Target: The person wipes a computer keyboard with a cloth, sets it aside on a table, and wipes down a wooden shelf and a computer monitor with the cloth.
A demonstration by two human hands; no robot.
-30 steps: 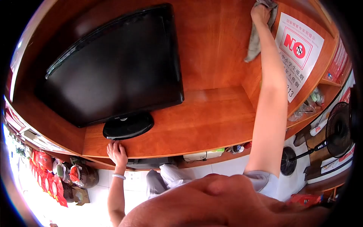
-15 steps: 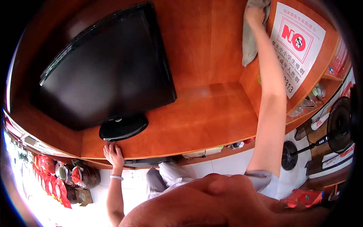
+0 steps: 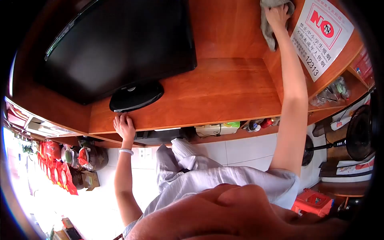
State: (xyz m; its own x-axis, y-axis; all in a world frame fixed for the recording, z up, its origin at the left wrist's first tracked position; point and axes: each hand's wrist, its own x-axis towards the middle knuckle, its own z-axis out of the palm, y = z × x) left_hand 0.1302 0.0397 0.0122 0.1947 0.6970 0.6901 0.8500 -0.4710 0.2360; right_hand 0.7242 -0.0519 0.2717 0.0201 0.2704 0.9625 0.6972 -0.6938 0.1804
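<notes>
My right hand (image 3: 277, 17) reaches up to the inner right corner of the wooden cabinet. Its fingers press a grey cloth (image 3: 269, 35) against the wood, and part of the cloth hangs below the hand. My left hand (image 3: 125, 126), with a pale bangle at the wrist, rests on the front edge of the shelf board (image 3: 224, 92). Its fingers lie over the edge, close to the black oval base (image 3: 137, 96) of a television (image 3: 124, 44). The television screen is dark.
A printed no-smoking notice (image 3: 322, 34) is on the panel right of the cloth. Below it, small shelves hold plastic-wrapped items (image 3: 334, 94). A black fan (image 3: 358, 132) and a red stool (image 3: 314, 202) stand at the right. Red packages (image 3: 60, 172) are at the left.
The view has tilted downward, so the cabinet sits higher in the picture. My right hand has shifted slightly on the side panel, the cloth still under it. My left hand stays on the shelf edge.
</notes>
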